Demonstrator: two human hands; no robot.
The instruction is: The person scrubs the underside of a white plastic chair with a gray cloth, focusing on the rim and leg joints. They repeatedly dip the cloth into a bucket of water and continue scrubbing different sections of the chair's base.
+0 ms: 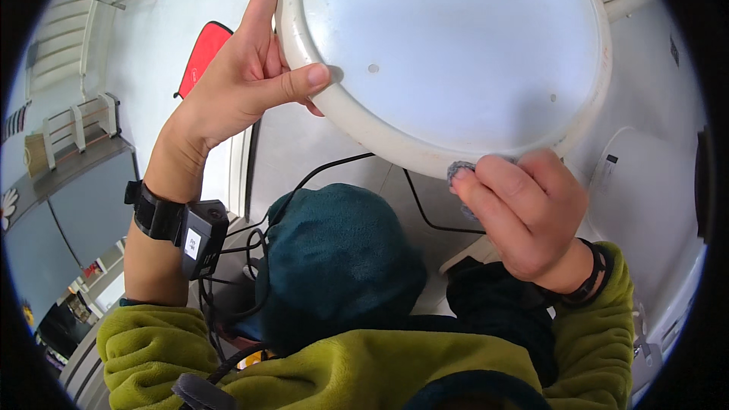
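A large round white panel (450,51) with a thick rounded rim stands tilted before me and runs past the top edge of the view. Small round holes show in its face, and faint brownish marks dot the rim. My left hand (256,74) grips the rim at the left, thumb on the front and some fingers behind it. Low on the right side, my right hand (524,210) pinches a crumpled grey scrap of cloth or scouring pad (460,168) against the lower rim. Most of that scrap is hidden by my fingers.
Black cables (319,171) loop below the panel and beside my teal-clad knee (342,262). A red fabric item (206,54) lies behind my left hand. Leftward stands a grey-blue cabinet (91,205). A smooth white fixture (638,188) is at the right.
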